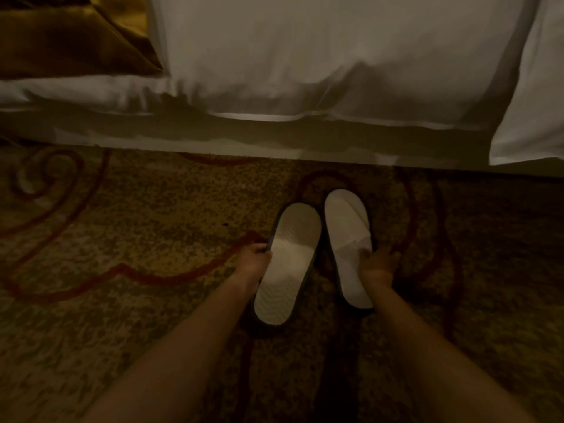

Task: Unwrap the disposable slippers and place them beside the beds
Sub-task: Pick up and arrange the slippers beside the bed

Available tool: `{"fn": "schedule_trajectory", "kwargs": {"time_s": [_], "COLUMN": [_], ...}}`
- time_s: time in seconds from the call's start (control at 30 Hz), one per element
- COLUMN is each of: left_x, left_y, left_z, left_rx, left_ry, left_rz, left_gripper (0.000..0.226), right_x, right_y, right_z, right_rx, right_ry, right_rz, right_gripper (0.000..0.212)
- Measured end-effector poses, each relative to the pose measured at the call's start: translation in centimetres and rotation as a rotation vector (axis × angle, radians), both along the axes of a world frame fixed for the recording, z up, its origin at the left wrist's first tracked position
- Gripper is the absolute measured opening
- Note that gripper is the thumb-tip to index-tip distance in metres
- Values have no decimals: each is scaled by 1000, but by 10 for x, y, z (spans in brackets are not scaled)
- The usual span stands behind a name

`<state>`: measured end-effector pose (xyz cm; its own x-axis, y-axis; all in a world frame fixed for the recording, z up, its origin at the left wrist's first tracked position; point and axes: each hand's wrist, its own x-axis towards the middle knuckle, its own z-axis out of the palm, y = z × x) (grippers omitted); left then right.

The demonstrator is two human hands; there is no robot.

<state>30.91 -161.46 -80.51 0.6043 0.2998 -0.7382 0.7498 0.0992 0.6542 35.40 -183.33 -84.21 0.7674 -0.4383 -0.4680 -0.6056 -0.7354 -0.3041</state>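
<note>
Two white disposable slippers with dark soles lie side by side on the carpet, toes pointing at the bed. My left hand [254, 257] grips the left edge of the left slipper [287, 264], which tilts slightly. My right hand [380, 264] holds the right slipper [346, 236] at its right side, fingers on the toe strap. The white bed [305, 71] runs across the top of the view, its edge a short way beyond the slippers. No wrapper shows.
Patterned brown carpet [137, 239] with dark red swirls covers the floor. A gold-brown runner [70, 35] lies on the bed at top left. A white pillow corner [531, 102] hangs at the right. The room is dim.
</note>
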Motion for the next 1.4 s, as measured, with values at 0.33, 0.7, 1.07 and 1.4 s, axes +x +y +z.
{"fn": "schedule_trajectory", "kwargs": {"time_s": [0.33,0.7,1.07,1.4], "left_x": [5,10,20,13], "left_y": [35,17,121,110], "left_z": [5,25,60,55], "left_rx": [-67,-197,-695,-198], "left_ry": [3,-31,-88,69], "left_rz": [124,109,405,-300], "left_gripper": [35,31,68,53], "right_x": [-9,-11,-15,-13], "right_y": [31,101,113,116], "right_z": [29,59,72,71], "right_rx": [-211,935,598,225], "right_ry": [-404,-67,-496,-472], "right_rz": [409,64,827,836], "right_gripper": [38,41,32,45]}}
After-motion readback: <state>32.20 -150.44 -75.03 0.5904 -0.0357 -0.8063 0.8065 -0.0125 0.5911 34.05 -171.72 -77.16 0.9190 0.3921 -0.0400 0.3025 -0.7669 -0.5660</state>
